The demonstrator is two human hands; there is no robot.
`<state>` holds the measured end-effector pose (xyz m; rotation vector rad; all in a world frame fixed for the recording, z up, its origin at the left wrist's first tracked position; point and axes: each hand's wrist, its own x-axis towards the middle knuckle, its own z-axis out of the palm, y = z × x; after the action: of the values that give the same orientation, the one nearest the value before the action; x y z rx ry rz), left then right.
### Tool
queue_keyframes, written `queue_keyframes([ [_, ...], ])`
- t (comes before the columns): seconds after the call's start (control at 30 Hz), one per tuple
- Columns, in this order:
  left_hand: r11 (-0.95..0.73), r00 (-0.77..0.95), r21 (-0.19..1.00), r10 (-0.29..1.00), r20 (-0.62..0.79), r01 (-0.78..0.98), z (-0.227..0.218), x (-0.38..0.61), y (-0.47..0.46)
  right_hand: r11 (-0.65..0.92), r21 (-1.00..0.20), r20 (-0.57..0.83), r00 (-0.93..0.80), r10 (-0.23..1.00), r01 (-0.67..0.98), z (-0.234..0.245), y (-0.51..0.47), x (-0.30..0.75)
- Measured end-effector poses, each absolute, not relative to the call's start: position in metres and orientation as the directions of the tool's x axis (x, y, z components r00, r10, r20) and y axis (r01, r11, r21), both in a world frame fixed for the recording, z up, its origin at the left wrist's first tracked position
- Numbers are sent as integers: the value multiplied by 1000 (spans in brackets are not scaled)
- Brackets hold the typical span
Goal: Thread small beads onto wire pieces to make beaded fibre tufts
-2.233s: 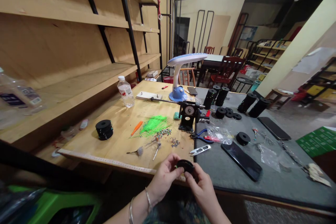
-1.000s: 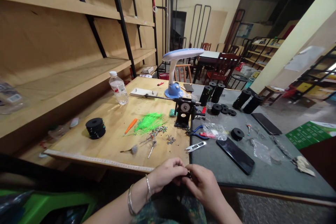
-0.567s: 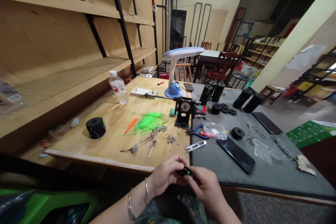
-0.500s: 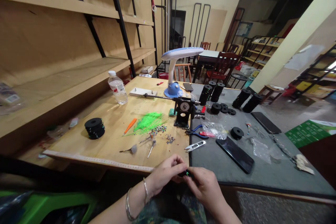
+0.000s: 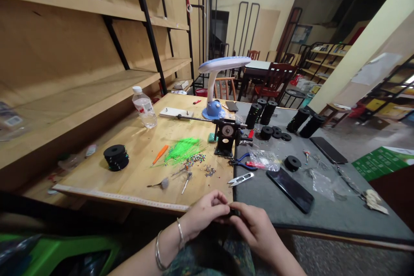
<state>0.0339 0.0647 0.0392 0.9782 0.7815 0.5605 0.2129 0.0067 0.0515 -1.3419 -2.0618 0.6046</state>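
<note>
My left hand (image 5: 204,213) and my right hand (image 5: 255,227) meet just below the table's front edge. Both pinch a small black spool (image 5: 233,212), of which only a sliver shows between the fingertips. Bangles circle my left wrist. On the wooden top beyond lie green strands (image 5: 183,150), scattered beads (image 5: 196,159) and thread snips (image 5: 241,178). A black hand-crank winder (image 5: 227,137) stands at the seam between wood and grey mat.
A stack of black spools (image 5: 114,157), a water bottle (image 5: 144,107) and a blue desk lamp (image 5: 218,82) stand on the wooden table (image 5: 136,181). The grey mat (image 5: 323,220) carries more black spools, two phones (image 5: 293,189), pliers and plastic bags. Wooden shelving runs along the left.
The black spool, held up and plainly visible 2.2 s ago, is now lower and mostly covered by my fingers. The view has shifted slightly; both hands have stayed together.
</note>
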Motion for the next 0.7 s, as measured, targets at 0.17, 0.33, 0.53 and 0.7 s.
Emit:
queue_keyframes([
  [0.17, 612, 666, 756, 666, -336, -231, 40, 31, 60, 312, -808, 194, -274, 942, 500, 50, 4, 216],
  [0.33, 676, 701, 660, 642, -311, -327, 39, 30, 58, 322, -800, 181, -309, 934, 506, 45, 0, 211],
  [0.53, 454, 620, 890, 712, -330, -47, 42, 30, 60, 398, -620, 185, -368, 911, 676, 42, -1, 207],
  [0.7, 531, 632, 837, 696, -341, -133, 42, 29, 60, 386, -655, 229, -316, 921, 650, 44, 2, 214],
])
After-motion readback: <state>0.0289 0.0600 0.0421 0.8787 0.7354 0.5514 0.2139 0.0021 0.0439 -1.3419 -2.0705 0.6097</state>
